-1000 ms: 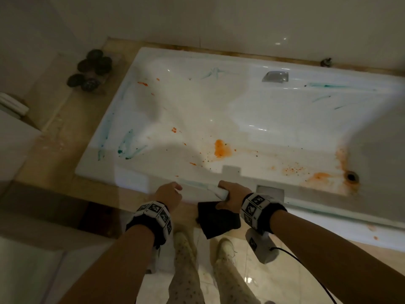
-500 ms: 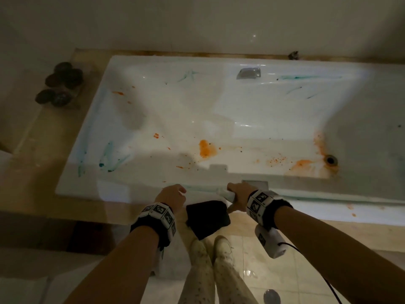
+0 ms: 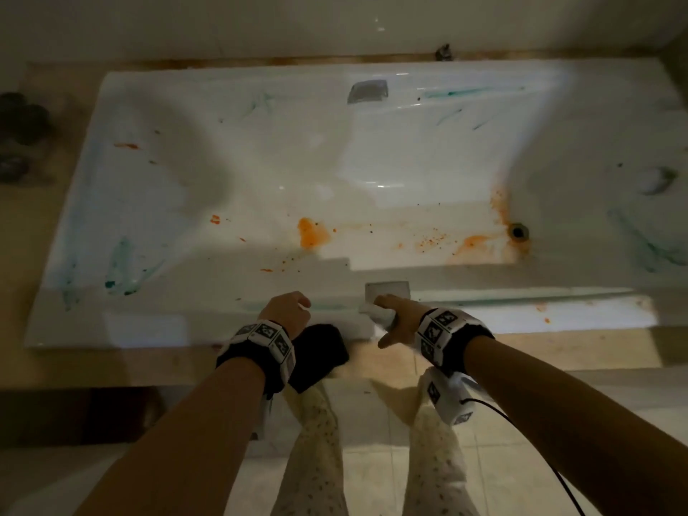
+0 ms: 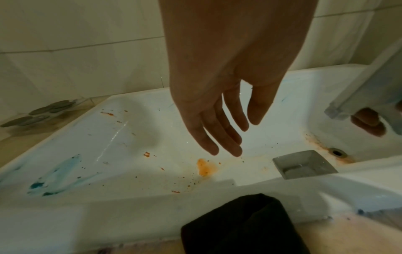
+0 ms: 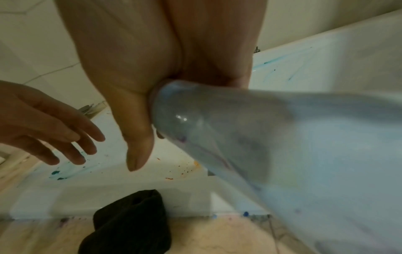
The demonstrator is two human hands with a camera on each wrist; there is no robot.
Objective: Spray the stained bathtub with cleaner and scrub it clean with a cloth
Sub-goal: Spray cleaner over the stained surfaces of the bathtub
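Observation:
The white bathtub carries orange stains on its floor and teal smears on its left slope and far wall. A dark cloth lies folded on the near rim, also seen in the left wrist view. My left hand hovers just above the rim beside the cloth with its fingers straight and empty. To the right of the cloth, my right hand grips a translucent spray bottle over the rim. The bottle's white head points into the tub.
The drain sits at the right end among rust-orange marks. A grey recessed handle is in the near wall, another in the far wall. Dark round stones lie on the left ledge. My legs stand on the tiled floor.
My right hand has carried the bottle rightwards off the cloth. The left hand now hangs next to the cloth. My view has shifted right along the tub.

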